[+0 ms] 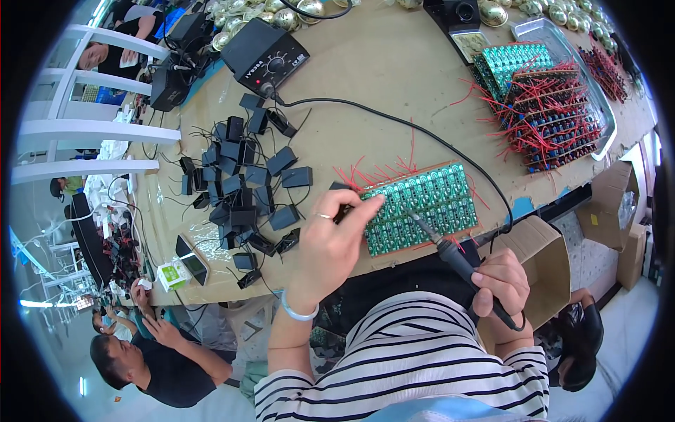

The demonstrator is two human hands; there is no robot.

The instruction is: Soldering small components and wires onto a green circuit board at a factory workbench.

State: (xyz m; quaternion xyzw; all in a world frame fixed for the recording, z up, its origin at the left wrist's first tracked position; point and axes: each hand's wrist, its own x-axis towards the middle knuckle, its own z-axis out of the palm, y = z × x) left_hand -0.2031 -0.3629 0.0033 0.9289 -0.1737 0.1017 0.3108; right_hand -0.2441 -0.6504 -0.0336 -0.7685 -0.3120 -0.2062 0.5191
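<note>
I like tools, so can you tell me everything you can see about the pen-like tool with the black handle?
The soldering iron has a thick black handle and a thin metal tip. The right hand wraps around the handle near its back end. The tool slants up and left, so its tip rests on the green circuit board panel. A black cable runs across the table to a black control box.
</note>
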